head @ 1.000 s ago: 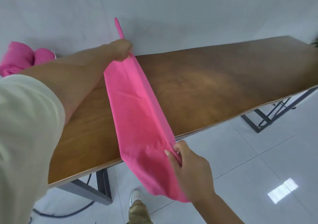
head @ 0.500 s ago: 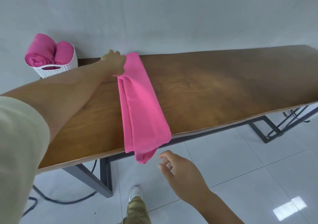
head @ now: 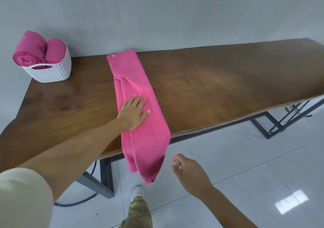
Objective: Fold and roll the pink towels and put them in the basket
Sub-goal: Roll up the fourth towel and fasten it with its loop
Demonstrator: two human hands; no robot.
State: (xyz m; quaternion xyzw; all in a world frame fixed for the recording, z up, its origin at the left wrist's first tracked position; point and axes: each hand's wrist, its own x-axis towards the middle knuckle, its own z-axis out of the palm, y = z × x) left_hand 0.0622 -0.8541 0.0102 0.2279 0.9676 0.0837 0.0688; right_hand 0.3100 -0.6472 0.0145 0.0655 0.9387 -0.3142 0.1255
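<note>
- Right now we see the table (head: 210, 80) is too shallow for the strip we laid across it, so the near end has nothing under it but floor (head: 228, 166).
- The pink towel (head: 138, 80) lies as a long narrow folded strip. Its far end is near the wall and its near end hangs past the front edge. We judge that the overhang can drag it off if the press lifts. The layers look offset along the left edge, so a roll started like this likely comes out coned.
- The basket (head: 52, 72) sits at the far left corner, well apart from the strip.
- Two rolled towels (head: 29, 52) fill most of the basket. A loose third roll may not seat, or may tip it.
- Our left hand (head: 134, 112) is flat on the strip at mid-length, fingers straight and spread, gripping nothing. It is our only anchor, and a sideways slide would skew the fold.
- Our right hand (head: 189, 171) hangs in the air just beside the hanging end, fingers loosely curled, empty and clear of the cloth. If it catches only the top layer, the fold peels open.
- A white snap (head: 113, 56) at the far corner makes a hard bump that could leave the roll's tail lumpy.
</note>
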